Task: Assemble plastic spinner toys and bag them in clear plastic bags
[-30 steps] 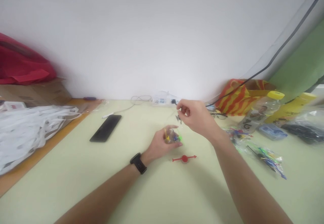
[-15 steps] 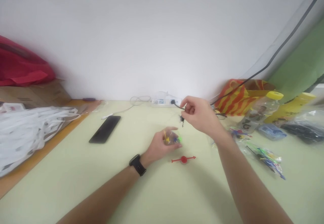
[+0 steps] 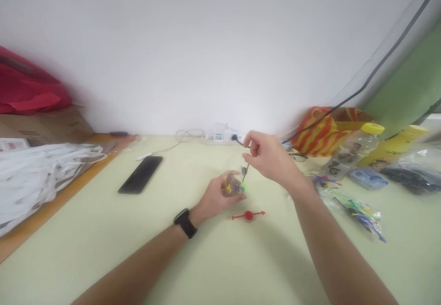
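Red arrow (image 3: 248, 216) is lying nearest. Just beyond the arrow, slightly left, the left hand (image 3: 214, 195) is curling around a clear piece (image 3: 234, 187) with yellow, blue and green parts. Phone (image 3: 140, 175) is lying farther left of the arrow. Beyond the arrow, the right hand (image 3: 270, 159) is pinching a small dark piece (image 3: 244, 172). Power strip (image 3: 218, 138) is sitting farthest behind it.

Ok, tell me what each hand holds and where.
Left hand: a clear container with coloured pieces, around its sides. Right hand: a small dark piece, by its upper end.
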A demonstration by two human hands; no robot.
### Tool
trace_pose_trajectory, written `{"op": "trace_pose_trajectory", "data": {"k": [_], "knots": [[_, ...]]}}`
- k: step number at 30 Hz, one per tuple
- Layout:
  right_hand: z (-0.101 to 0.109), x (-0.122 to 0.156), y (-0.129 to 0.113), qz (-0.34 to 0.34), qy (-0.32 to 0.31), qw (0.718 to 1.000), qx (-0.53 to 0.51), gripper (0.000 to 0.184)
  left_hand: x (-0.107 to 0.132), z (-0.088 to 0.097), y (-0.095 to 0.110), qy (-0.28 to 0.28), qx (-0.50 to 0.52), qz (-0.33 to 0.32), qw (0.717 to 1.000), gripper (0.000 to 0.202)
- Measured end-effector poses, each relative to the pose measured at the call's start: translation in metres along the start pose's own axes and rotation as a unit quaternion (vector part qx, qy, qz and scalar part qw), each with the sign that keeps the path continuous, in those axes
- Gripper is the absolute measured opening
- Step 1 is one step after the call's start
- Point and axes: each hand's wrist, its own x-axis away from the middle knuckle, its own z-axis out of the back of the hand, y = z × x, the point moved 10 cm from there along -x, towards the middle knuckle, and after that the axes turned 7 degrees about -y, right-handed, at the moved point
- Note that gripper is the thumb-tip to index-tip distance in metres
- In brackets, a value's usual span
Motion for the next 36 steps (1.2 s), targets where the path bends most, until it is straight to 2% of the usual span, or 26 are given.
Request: {"op": "trace_pose_trajectory", "data": {"k": [5,7,8,11,12,14,17,20,23,27,30,34,36], "knots": [[0.013,0.005,0.001,0.005,0.015,1.000,0.003,0.006,-0.003,0.004,-0.006,0.011,0.059,0.005,0.998,0.053],[0.016,0.010,0.000,0.018,-0.017,1.000,-0.007,0.012,-0.004,0.014,-0.010,0.052,0.107,0.005,0.993,0.059],[0.012,0.013,0.000,0.025,-0.051,0.998,-0.011,0.014,-0.004,0.018,-0.012,0.072,0.123,0.006,0.990,0.063],[-0.024,0.029,-0.002,0.040,-0.217,0.975,-0.015,0.009,-0.004,0.023,-0.016,0.088,0.128,0.022,0.988,0.066],[-0.043,0.037,-0.002,0.040,-0.281,0.959,-0.013,0.006,-0.004,0.022,-0.016,0.084,0.127,0.025,0.988,0.066],[-0.083,0.055,-0.004,0.032,-0.401,0.916,0.003,0.015,-0.004,0.023,-0.015,0.090,0.127,0.016,0.988,0.065],[-0.125,0.070,-0.008,0.023,-0.483,0.875,0.039,0.016,-0.002,0.028,-0.014,0.113,0.115,0.001,0.987,0.066],[-0.140,0.070,-0.013,0.043,-0.493,0.868,0.042,0.020,-0.004,0.024,-0.020,0.090,0.081,0.017,0.993,0.063],[-0.134,0.065,-0.006,0.050,-0.485,0.873,0.031,0.013,-0.004,0.023,-0.016,0.090,0.064,0.001,0.994,0.062],[-0.121,0.067,0.005,0.057,-0.500,0.864,0.027,0.031,-0.004,0.018,-0.013,0.075,0.049,-0.002,0.996,0.062],[-0.119,0.071,0.007,0.050,-0.519,0.853,0.027,0.029,-0.005,0.012,-0.017,0.052,0.050,0.008,0.997,0.061],[-0.133,0.076,0.009,0.008,-0.543,0.838,0.048,0.021,-0.005,0.014,-0.025,0.049,0.050,0.014,0.997,0.039],[-0.141,0.076,0.009,0.005,-0.544,0.836,0.068,0.019,-0.006,0.013,-0.027,0.040,0.051,0.014,0.998,0.034]]}}
